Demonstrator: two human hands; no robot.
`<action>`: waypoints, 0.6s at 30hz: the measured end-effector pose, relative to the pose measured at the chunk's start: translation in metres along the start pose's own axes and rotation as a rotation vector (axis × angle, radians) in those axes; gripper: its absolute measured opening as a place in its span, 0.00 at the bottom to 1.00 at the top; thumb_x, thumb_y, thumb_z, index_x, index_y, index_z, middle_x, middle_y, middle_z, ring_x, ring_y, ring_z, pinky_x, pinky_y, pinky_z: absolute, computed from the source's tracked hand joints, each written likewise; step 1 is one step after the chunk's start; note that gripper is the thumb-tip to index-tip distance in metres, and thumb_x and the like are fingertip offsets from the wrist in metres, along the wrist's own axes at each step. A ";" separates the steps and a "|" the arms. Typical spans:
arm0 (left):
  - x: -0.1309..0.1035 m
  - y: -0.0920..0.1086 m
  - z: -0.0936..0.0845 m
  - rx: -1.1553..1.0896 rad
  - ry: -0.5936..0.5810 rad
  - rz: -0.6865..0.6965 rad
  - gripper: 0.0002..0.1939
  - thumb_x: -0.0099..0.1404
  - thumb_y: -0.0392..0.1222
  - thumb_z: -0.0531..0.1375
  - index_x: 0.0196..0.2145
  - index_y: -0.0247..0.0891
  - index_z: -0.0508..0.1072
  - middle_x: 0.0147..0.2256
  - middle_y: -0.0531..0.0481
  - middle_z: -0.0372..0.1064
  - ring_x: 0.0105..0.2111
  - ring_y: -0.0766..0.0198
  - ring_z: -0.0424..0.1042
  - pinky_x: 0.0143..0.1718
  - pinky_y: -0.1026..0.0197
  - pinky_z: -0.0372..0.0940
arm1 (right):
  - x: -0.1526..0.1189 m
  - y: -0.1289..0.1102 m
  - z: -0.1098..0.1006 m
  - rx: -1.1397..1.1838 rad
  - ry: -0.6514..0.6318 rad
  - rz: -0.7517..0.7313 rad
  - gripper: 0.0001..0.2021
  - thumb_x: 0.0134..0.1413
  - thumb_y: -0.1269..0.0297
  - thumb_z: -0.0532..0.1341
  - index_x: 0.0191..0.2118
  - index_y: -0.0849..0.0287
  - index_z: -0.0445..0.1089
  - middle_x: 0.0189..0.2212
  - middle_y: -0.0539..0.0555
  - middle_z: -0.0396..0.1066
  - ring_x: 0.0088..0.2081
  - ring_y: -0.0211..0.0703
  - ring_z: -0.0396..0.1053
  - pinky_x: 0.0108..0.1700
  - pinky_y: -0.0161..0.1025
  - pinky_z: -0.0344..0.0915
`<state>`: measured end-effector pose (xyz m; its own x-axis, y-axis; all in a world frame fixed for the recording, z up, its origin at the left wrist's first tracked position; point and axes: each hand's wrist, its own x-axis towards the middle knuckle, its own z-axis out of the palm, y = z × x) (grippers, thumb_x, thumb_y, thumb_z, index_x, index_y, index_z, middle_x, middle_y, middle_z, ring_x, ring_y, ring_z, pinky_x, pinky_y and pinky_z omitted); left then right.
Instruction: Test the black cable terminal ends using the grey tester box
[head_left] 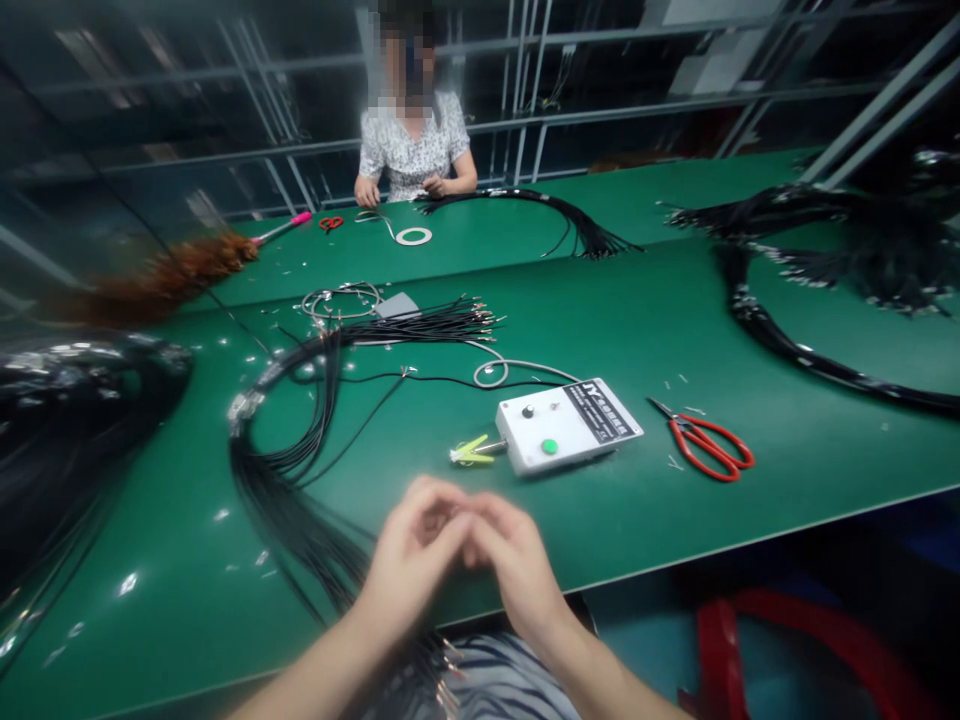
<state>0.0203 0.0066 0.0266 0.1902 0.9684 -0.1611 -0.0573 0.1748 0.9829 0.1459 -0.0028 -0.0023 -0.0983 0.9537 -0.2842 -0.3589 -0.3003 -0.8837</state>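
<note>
My left hand [420, 540] and my right hand [510, 550] meet above the near edge of the green table [637, 540]. Their fingertips are pressed together, and whatever they pinch is too small to make out. Beyond them lies a white box [536, 430] with a green button and a dark knob. A yellow-green clip [471, 452] sticks out from its left side. To the left, a bundle of black wires [292, 510] curves across the table and passes under my left forearm, with bare copper ends hanging over the edge.
Red-handled scissors [712, 447] lie right of the box. More black cable bundles rest at the far left [67, 420] and right [810, 360]. Across the table sits a person [412, 150] near a wire bundle [570, 215] and a white ring [413, 236].
</note>
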 end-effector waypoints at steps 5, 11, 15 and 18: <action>0.000 -0.005 0.002 -0.030 0.133 0.007 0.12 0.62 0.46 0.64 0.33 0.35 0.70 0.30 0.54 0.64 0.21 0.72 0.66 0.22 0.68 0.61 | 0.000 -0.005 0.000 -0.096 -0.014 -0.085 0.14 0.55 0.53 0.65 0.29 0.59 0.68 0.19 0.46 0.66 0.22 0.35 0.63 0.28 0.33 0.60; 0.004 -0.010 -0.005 0.070 0.179 -0.039 0.13 0.63 0.48 0.63 0.33 0.35 0.68 0.21 0.59 0.59 0.17 0.75 0.56 0.18 0.70 0.51 | 0.006 0.002 -0.007 -0.265 0.032 -0.201 0.11 0.58 0.55 0.63 0.33 0.58 0.69 0.23 0.46 0.66 0.24 0.35 0.66 0.28 0.33 0.61; 0.006 -0.012 -0.006 0.057 0.172 -0.035 0.14 0.64 0.50 0.62 0.33 0.36 0.67 0.22 0.59 0.58 0.18 0.74 0.55 0.19 0.69 0.49 | 0.008 0.000 -0.020 -0.329 0.070 -0.213 0.11 0.60 0.54 0.61 0.38 0.57 0.71 0.25 0.48 0.69 0.25 0.37 0.67 0.31 0.35 0.64; 0.004 -0.012 -0.005 0.070 0.159 -0.033 0.13 0.64 0.49 0.62 0.32 0.36 0.68 0.23 0.58 0.60 0.19 0.73 0.56 0.19 0.69 0.50 | 0.007 -0.012 -0.027 -0.499 -0.008 -0.279 0.09 0.59 0.57 0.61 0.39 0.57 0.73 0.33 0.52 0.73 0.29 0.38 0.69 0.32 0.36 0.63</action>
<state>0.0173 0.0093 0.0134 0.0336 0.9791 -0.2004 0.0155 0.2000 0.9797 0.1741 0.0073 -0.0038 -0.0707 0.9974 -0.0134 0.1096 -0.0056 -0.9940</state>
